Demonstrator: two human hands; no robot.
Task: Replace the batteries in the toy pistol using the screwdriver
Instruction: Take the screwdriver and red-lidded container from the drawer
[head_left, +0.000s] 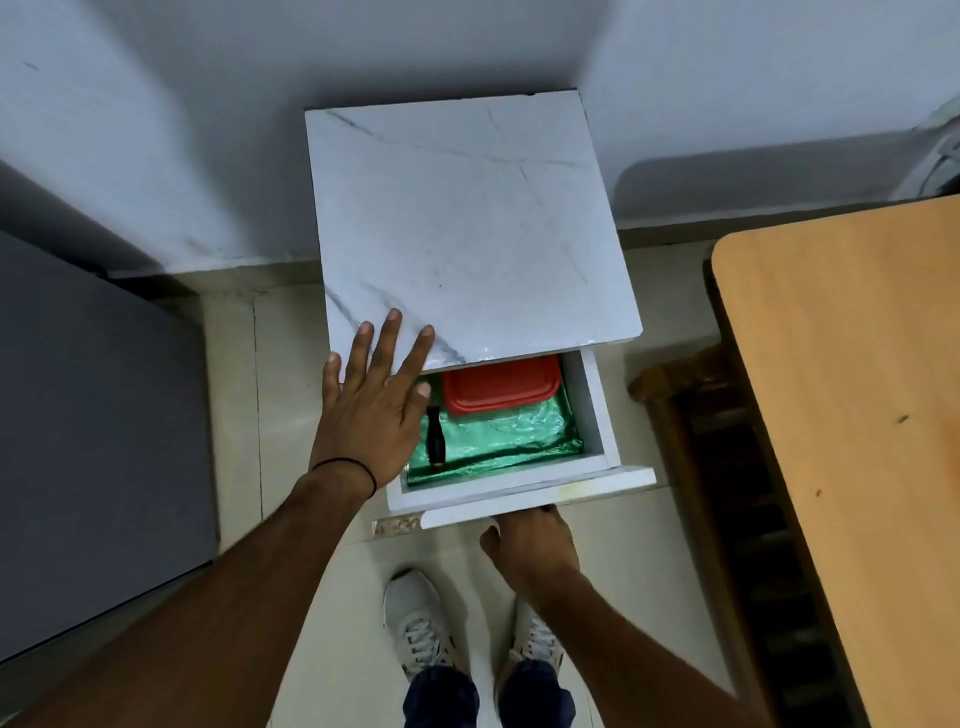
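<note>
Evidently fetching — left hand (371, 410) splayed flat, right hand (535, 551) under drawer (592, 415), fingers unseen; next, lift screwdriver (435, 441) at nine o'clock.

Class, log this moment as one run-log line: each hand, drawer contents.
left hand: flat on white marble-patterned cabinet top | right hand: grips front of open white drawer | inside: black-handled screwdriver, red plastic lidded box, green foil liner

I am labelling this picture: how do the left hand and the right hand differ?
The left hand lies flat, fingers spread, on the cabinet top; the right hand curls under the drawer front. The left hand wears a black wrist band; the right hand shows none. Both are bare, backs upward.
</note>
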